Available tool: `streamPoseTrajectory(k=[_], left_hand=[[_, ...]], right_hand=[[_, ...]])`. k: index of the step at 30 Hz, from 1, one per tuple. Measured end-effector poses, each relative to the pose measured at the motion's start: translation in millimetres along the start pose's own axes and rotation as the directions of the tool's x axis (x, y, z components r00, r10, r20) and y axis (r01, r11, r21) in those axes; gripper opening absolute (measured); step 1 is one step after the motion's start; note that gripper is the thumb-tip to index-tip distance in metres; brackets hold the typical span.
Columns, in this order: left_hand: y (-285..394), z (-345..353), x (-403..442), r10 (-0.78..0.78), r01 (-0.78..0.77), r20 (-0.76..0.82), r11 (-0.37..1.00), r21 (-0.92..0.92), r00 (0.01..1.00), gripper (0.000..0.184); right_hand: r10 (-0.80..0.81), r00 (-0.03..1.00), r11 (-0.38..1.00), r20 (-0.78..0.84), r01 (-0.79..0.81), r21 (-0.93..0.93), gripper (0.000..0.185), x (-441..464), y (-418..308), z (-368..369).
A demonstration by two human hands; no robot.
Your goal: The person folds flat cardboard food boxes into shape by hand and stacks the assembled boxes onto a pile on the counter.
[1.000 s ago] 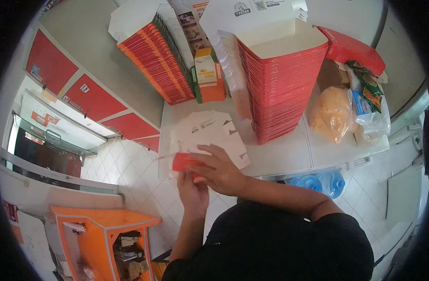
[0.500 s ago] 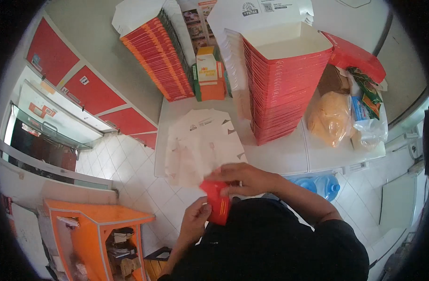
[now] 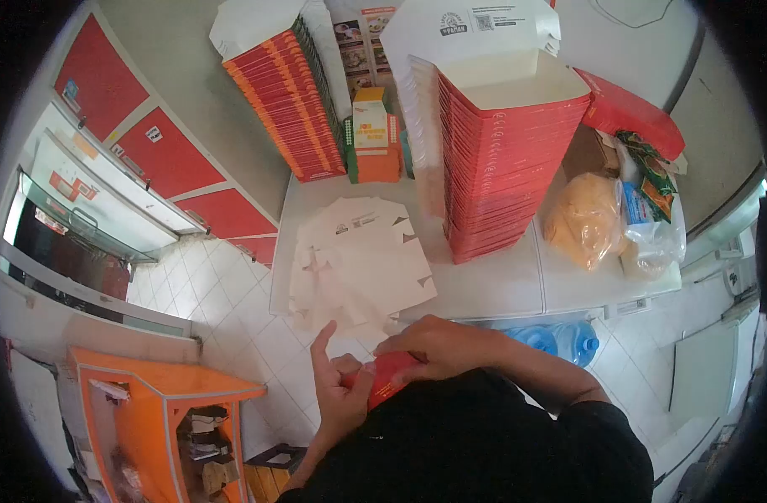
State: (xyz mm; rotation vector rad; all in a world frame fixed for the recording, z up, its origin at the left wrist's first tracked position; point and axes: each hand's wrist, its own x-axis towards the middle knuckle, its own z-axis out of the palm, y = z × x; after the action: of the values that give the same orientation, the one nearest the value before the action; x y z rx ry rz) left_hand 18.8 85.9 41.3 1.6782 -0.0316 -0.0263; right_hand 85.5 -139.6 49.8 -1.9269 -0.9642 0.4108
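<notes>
Close against my body I hold a small red paper carton (image 3: 392,371) with yellow print low on its front. My left hand (image 3: 340,387) grips its left side between thumb and curled fingers, the index finger pointing up. From the right, my right hand (image 3: 442,348) closes over the carton's upper right part, thumb pressed on its face. Both hands hide much of the carton. Just beyond them, flat white box blanks (image 3: 362,260) with cut notches lie on the white table (image 3: 505,289).
A tall stack of nested red boxes (image 3: 509,168) stands behind the blanks, an orange-red stack (image 3: 287,101) at back left. Between them sits a yellow-green carton (image 3: 372,138). Plastic bags (image 3: 584,222) lie at right, blue water bottles (image 3: 568,339) below, an orange cabinet (image 3: 140,402) at lower left.
My left index finger has straightened upward. The red carton has tilted and shows less of its front, with my right thumb now across it. The view has shifted slightly.
</notes>
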Motion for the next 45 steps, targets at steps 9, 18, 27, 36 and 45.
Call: streamPoseTrajectory(k=[9, 18, 27, 36, 45], left_hand=[[-62, -34, 22, 0.243, -0.269, -0.461, 0.963, 0.009, 0.853, 0.061], [-1, -30, 30, -0.137, -0.048, -0.249, 0.786, -0.616, 0.959, 0.027], [35, 11, 50, -0.175, -0.090, -0.354, 0.781, -0.618, 0.919, 0.029], [6, 39, 55, 0.038, -0.243, -0.415, 0.857, -0.454, 0.909, 0.042], [-22, 110, 16, -0.005, -0.100, -0.303, 0.938, -0.331, 0.953, 0.028]], right_hand=[[0.303, 0.867, 0.884, -0.394, -0.102, 0.455, 0.052, 0, -2, -28], [-0.159, 0.730, 0.953, -0.665, 0.290, 0.090, 0.039, 48, 21, 24], [-0.223, 0.701, 0.735, -0.677, 0.577, 0.355, 0.031, 53, 14, 13], [-0.501, 0.826, 0.865, -0.260, 0.466, -0.184, 0.018, 24, 4, -57], [-0.141, 0.924, 0.985, -0.355, 0.165, 0.040, 0.038, -12, 34, -33]])
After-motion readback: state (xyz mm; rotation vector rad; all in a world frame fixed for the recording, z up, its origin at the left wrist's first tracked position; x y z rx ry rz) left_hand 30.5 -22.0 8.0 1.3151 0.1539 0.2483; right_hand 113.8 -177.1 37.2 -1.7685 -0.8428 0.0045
